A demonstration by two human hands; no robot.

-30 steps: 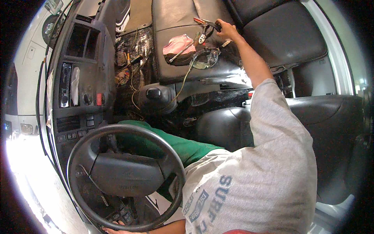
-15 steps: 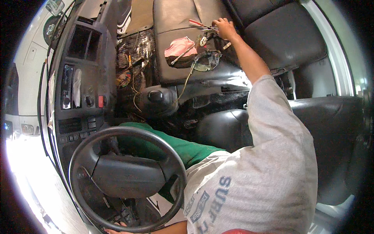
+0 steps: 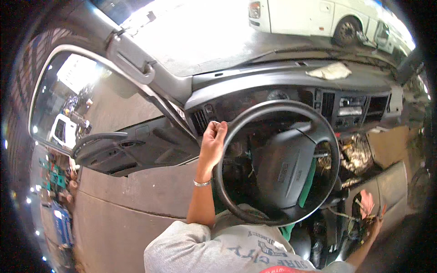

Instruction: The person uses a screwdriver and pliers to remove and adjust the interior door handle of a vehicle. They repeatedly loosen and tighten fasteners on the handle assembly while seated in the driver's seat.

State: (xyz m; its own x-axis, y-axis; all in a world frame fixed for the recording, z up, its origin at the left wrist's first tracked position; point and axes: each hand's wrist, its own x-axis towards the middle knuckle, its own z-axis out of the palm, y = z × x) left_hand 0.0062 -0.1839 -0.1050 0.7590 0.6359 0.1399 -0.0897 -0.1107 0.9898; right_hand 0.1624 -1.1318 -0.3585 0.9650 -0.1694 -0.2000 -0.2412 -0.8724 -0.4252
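Note:
My left hand [image 3: 215, 134] is raised at the left of the steering wheel [image 3: 279, 104], close to its rim, fingers curled; whether they hold anything is hidden. My right hand [image 3: 375, 225], small at the lower right, is over the passenger seat [image 3: 394, 184], its fingers closed by a red-handled tool [image 3: 383, 210]. A pink cloth [image 3: 366, 202] lies beside it among dark items and a cable, too small to make out fully.
The driver's door [image 3: 141, 150] stands open on the left over a concrete floor [image 3: 118, 214]. Ahead are the dashboard [image 3: 205, 95], a pale cloth [image 3: 330, 70] on it and the windscreen, with a white bus [image 3: 296, 16] outside.
My view has swung from the seat to the windscreen and open door. My left hand has risen from below the wheel to its upper left. My right hand remains at the passenger seat.

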